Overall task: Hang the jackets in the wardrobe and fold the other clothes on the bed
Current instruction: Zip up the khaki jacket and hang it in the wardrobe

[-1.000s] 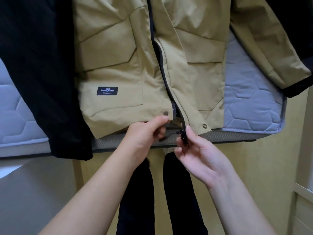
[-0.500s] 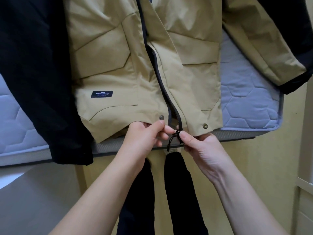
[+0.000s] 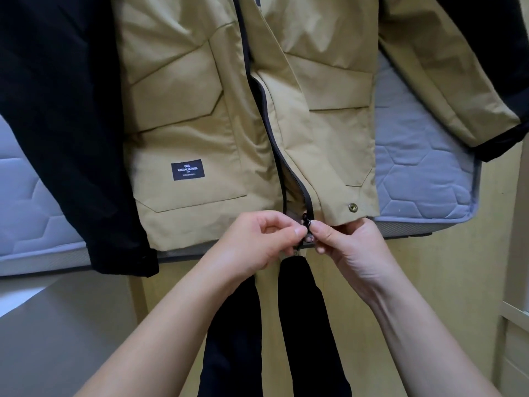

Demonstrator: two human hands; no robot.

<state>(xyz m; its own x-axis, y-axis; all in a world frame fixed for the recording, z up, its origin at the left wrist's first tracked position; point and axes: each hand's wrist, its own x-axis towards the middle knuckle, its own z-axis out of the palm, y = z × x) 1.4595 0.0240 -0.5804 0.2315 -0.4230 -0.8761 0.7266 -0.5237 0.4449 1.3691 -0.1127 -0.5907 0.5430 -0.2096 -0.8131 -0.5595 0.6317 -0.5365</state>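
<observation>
"Where is the jacket?"

"I see the tan jacket point(image 3: 200, 124) spread on the bed point(image 3: 415, 173), with its hem at the mattress edge. Its black label point(image 3: 188, 170) reads 'CASUAL FASHION'. The line above might say 'CHIC'."

"And the hands?"

"My left hand point(image 3: 254, 245) and right hand point(image 3: 352, 247) both pinch the bottom of the zipper point(image 3: 305, 220)."

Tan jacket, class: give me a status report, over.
Left hand and right hand both pinching zipper at hem. Tan jacket unzipped, lying on mattress. Black garment alongside, not blocking.
</observation>
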